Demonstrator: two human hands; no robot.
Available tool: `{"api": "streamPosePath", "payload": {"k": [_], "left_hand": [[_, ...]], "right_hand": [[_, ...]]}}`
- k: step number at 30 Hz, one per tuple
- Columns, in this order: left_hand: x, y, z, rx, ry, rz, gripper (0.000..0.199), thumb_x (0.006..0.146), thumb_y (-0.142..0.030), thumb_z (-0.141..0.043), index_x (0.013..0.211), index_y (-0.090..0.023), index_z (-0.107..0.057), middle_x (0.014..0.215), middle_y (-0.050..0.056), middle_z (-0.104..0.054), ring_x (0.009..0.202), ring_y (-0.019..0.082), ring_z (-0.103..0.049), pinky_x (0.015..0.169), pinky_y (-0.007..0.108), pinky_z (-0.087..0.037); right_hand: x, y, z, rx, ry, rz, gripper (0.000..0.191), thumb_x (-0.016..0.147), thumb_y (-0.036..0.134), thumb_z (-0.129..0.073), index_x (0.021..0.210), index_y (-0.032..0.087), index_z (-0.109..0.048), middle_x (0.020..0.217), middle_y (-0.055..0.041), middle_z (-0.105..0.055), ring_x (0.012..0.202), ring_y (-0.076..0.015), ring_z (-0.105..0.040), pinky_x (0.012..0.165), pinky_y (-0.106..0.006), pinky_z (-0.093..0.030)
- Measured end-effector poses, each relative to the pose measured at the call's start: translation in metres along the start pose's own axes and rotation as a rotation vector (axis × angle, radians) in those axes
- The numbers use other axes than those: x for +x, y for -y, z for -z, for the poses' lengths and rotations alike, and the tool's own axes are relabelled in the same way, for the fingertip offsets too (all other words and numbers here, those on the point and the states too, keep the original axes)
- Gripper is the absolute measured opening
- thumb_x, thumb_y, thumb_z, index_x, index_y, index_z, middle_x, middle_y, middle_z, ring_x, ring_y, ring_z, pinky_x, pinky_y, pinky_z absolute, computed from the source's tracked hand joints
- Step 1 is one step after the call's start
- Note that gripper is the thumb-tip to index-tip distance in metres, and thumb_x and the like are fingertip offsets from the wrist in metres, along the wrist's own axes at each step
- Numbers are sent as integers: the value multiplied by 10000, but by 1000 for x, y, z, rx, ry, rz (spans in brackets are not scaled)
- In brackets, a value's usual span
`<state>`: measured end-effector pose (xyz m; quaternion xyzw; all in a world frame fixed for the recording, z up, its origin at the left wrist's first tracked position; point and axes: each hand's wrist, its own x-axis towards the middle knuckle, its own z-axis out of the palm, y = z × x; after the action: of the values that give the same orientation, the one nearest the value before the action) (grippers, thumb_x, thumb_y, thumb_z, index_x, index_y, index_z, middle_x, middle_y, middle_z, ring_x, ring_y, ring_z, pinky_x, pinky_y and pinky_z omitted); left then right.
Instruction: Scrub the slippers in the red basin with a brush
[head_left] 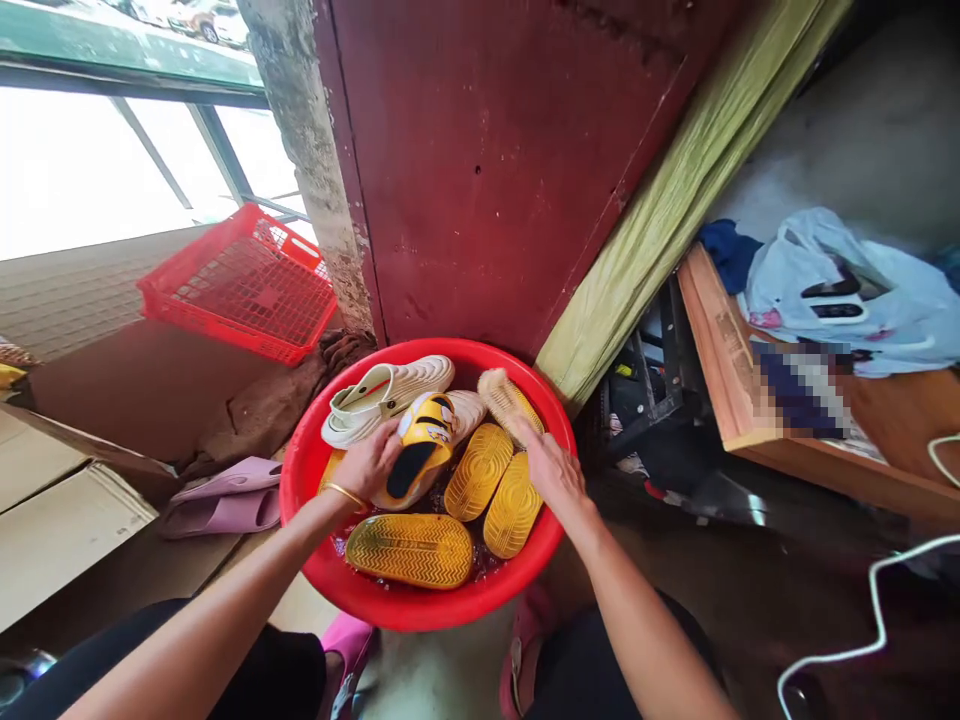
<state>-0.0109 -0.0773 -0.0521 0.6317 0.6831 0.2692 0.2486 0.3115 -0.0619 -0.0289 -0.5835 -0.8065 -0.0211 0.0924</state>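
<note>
Landmark: red basin [300, 470], set between the person's feet. Left hand [369, 465] reaches over the basin's left side, fingers closed partway on the edge of a yellow-and-white slide [421, 450]; the slide sits tilted near the basin's middle, its patterned strap and dark footbed facing up. Right hand [553, 472], over the basin's right side, is closed around the near end of a pale brush-like item [501, 395], its outline slightly blurred; the item's far end points toward the basin's back rim. Whether it touches anything beneath cannot be told. Other basin contents: cream clog [390, 395] at back left, two yellow soles [480, 470] side by side right of the middle, and a longer yellow sole [409, 550] by the front rim, all three ridged side up. Outside, just left of the basin: mauve slippers [225, 500]; farther back on that side, a red crate [247, 290]
</note>
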Motion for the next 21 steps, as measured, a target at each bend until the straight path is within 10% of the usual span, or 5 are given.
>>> {"api": "streamPosePath", "payload": {"k": [4, 7, 12, 16, 21], "left_hand": [[12, 8, 25, 108, -154, 39, 591, 968, -464, -377, 1415, -122, -556, 1275, 222, -703, 1171, 414, -659, 1025, 570, -488], [-2, -16, 13, 187, -268, -165, 572, 993, -506, -381, 1372, -132, -590, 1398, 231, -633, 1338, 393, -558, 1156, 556, -401], [-34, -68, -65, 105, 269, -230, 621, 969, -480, -502, 1493, -146, -491, 1511, 205, -567, 1364, 328, -569, 1172, 450, -421], [-37, -76, -116, 151, 324, -103, 981, 717, -365, -812, 1565, -107, -392, 1701, 274, -254, 1570, 454, -253, 1255, 590, -272], [-20, -60, -133, 68, 357, 35, 1149, 648, -373, -828, 1618, -104, -274, 1712, 314, -153, 1528, 522, -302, 1182, 637, -353]], "right_hand": [[8, -22, 5, 351, -79, -116, 624, 999, 222, -476, 1618, 186, -405, 1348, -159, -698, 1079, -278, -728, 896, -376, -600], [13, -19, 5, 571, 25, -266, 689, 969, 261, -536, 1636, 225, -367, 1302, -124, -729, 875, -242, -767, 769, -351, -629], [27, -5, 17, 792, 40, -362, 617, 1040, 374, -467, 1633, 234, -368, 1270, -122, -732, 666, -162, -738, 534, -248, -575], [32, -2, 21, 793, -1, -310, 583, 1049, 358, -426, 1621, 245, -400, 1254, -110, -731, 727, -162, -745, 517, -221, -569], [29, -9, 8, 758, 13, -249, 557, 1021, 288, -442, 1576, 244, -475, 1224, -98, -748, 680, -154, -728, 654, -282, -623]]}}
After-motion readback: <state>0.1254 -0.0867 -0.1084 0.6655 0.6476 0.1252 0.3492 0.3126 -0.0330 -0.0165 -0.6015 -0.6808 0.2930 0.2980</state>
